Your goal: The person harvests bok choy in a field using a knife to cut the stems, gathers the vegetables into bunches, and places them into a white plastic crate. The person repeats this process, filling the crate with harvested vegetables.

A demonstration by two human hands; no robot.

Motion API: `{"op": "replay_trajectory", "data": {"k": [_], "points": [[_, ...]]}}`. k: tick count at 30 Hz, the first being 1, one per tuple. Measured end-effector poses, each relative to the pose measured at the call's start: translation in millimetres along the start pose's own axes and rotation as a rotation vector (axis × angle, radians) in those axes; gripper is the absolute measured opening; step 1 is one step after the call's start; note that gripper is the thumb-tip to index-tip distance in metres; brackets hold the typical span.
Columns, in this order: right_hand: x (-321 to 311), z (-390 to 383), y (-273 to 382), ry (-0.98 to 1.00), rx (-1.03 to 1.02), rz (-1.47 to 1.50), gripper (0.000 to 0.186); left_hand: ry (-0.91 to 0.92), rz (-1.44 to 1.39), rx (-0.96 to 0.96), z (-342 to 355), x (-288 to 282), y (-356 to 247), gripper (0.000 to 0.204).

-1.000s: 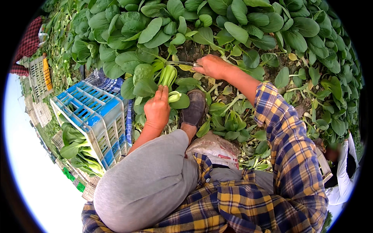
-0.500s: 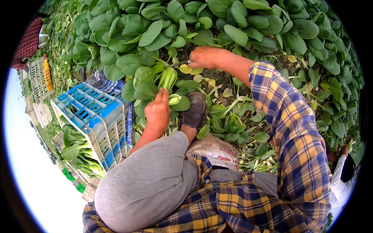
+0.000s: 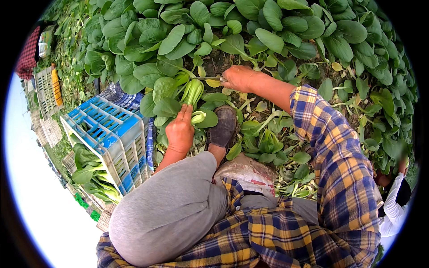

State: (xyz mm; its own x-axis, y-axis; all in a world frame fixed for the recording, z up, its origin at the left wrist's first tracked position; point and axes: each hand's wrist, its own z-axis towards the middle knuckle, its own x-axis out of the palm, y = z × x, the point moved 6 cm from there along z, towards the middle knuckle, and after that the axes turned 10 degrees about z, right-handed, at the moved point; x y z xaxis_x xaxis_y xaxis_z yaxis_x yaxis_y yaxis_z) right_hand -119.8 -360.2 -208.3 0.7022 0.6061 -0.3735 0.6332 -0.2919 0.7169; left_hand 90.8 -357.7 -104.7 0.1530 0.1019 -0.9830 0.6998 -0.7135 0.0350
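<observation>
My left hand (image 3: 180, 131) has its fingers pressed together on a bok choy (image 3: 193, 92), whose pale green base faces away from me; the thumb is hidden. A second, smaller pale bok choy base (image 3: 198, 117) shows beside those fingers. To the right, over bare soil, my right hand (image 3: 240, 78) is closed round the handle of a knife (image 3: 209, 78). Its thin blade points left, with the tip near the base of the bok choy. Broad leaves (image 3: 167, 105) spread out beneath the bok choy and to its left.
A blue and white plastic crate (image 3: 107, 129) with bok choy (image 3: 89, 167) inside stands at my left. My shoe (image 3: 223, 125) is close by the left hand. Rows of growing bok choy (image 3: 268, 22) fill the far side. Another person's white sleeve (image 3: 395, 203) shows far right.
My right hand has shifted slightly right and down with the knife, its blade now lying more level by the bok choy's base. The left hand has barely moved.
</observation>
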Motion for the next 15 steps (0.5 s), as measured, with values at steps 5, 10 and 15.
{"op": "replay_trajectory", "data": {"k": [5, 10, 15], "points": [[-3.1, 9.0, 4.4, -0.015, -0.034, -0.049, 0.038, 0.021, -0.010, -0.007, -1.3, 1.1, -3.5, 0.050], [10.3, 9.4, 9.4, 0.008, 0.039, 0.043, 0.037, 0.028, -0.035, -0.015, -1.0, 0.7, 0.5, 0.052], [14.9, -16.7, -7.5, -0.103, 0.014, -0.003, 0.038, 0.017, -0.087, -0.032, -5.4, 2.2, 1.1, 0.052]]}}
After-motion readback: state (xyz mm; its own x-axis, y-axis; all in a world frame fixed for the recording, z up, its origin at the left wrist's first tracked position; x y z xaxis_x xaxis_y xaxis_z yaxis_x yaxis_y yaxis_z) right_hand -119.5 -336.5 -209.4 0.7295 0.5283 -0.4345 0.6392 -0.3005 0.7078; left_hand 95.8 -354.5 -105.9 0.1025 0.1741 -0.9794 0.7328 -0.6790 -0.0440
